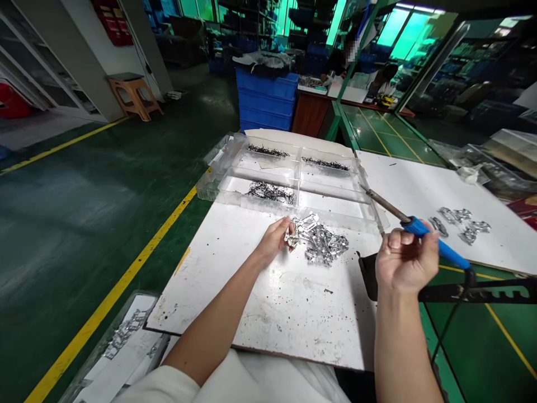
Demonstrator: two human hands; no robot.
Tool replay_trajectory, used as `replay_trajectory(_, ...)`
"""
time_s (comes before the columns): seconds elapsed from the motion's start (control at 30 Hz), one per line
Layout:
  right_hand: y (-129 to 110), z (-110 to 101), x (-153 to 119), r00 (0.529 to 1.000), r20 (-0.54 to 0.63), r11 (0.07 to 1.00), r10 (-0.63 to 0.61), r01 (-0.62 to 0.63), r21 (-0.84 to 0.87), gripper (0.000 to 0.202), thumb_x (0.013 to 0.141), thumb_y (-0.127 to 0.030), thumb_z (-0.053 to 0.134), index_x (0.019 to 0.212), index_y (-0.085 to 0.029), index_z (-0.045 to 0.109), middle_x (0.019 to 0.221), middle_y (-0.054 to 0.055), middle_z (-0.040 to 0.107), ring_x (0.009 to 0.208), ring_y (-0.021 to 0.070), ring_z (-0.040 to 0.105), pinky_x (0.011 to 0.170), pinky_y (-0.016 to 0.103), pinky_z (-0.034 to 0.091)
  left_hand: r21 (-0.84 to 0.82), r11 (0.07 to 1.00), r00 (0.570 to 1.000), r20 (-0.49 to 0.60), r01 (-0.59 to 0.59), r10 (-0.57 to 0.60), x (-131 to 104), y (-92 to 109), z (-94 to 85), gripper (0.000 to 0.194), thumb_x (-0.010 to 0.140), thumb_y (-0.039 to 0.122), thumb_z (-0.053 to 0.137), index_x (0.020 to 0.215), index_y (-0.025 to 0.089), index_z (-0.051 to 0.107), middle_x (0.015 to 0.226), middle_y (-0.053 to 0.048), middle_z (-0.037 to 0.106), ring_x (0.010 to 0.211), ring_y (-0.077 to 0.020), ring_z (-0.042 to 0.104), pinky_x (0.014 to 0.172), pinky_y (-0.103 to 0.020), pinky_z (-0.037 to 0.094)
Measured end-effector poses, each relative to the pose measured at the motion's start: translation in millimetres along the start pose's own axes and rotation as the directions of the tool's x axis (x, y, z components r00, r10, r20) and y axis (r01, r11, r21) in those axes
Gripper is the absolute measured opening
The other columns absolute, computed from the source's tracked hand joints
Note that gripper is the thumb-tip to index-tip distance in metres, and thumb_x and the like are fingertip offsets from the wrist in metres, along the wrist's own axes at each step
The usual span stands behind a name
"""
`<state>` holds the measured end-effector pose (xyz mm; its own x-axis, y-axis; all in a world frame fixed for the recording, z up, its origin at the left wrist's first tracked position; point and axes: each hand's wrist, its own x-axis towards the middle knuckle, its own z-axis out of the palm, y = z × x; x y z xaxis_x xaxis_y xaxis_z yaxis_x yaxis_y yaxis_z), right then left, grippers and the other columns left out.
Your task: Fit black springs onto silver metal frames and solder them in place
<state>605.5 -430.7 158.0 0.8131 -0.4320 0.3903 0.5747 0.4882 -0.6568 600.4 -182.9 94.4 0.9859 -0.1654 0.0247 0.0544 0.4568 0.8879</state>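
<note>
My left hand [274, 240] is closed on a small silvery metal part [292, 235], just left of a pile of similar metal parts [327, 246] on the white table [277, 313]. In my right hand [406, 260] is a soldering iron [432, 238] with a blue handle. Its metal tip points up and left, above the table's right side, apart from the metal parts. A dark cable runs down from the handle's rear end. Behind the pile, a clear plastic tray [297, 190] holds thin black pieces [271, 192] in several compartments.
More metal parts [467, 224] lie on a white board [423, 190] at the right. A black notched bar [482, 292] juts out below the iron. Blue crates [267, 98] stand behind the table. At lower left a tray [126, 336] holds metal parts. Two people sit at the back.
</note>
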Motion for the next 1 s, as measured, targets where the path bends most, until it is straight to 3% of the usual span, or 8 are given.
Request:
replay_trajectory(0.17,4,4,1,0.990,-0.059,0.982,-0.130,0.120,-0.144,0.040,0.085,-0.059,0.063,0.077,-0.019,0.060,0.049,-0.009,0.039,0.036,0.0075,0.033,0.035,0.023,0.024,-0.086,0.995,0.999,-0.015,0.044,-0.045,0,3,-0.6,0.044,0.085,0.058,0.066,0.075,0.016,0.052,0.065,0.003,0.048,0.050,-0.0090,0.051,0.046,-0.024,0.043)
replay_trajectory(0.33,26,0,-9,0.991,-0.104,0.985,-0.084,0.067,-0.157,0.049,0.081,-0.068,0.064,0.073,-0.020,0.056,0.046,-0.009,0.039,0.037,0.0077,0.034,0.033,0.021,0.028,-0.218,0.969,0.993,0.017,0.114,-0.113,-1,2,-0.5,0.045,0.085,0.051,0.068,0.065,0.017,0.047,0.056,0.005,0.041,0.042,-0.0080,0.046,0.040,-0.023,0.036)
replay_trajectory(0.6,44,-11,-19,0.998,0.031,0.978,-0.049,0.054,-0.200,0.044,0.084,-0.060,0.068,0.073,-0.019,0.059,0.049,-0.007,0.044,0.036,0.0085,0.039,0.029,0.022,0.032,-0.345,0.907,0.970,0.116,0.241,-0.213,2,-1,-0.1,0.044,0.087,0.041,0.065,0.057,0.017,0.043,0.044,0.007,0.035,0.031,-0.0072,0.036,0.034,-0.023,0.024)
replay_trajectory(1.0,54,-19,-26,0.996,0.069,0.969,0.050,-0.031,-0.244,0.036,0.088,-0.053,0.067,0.076,-0.020,0.056,0.049,-0.007,0.046,0.036,0.0099,0.042,0.029,0.022,0.034,-0.402,0.848,0.937,0.196,0.346,-0.290,10,-10,-3.9,0.049,0.090,0.037,0.061,0.049,0.017,0.045,0.037,0.006,0.029,0.027,-0.0081,0.031,0.033,-0.023,0.019)
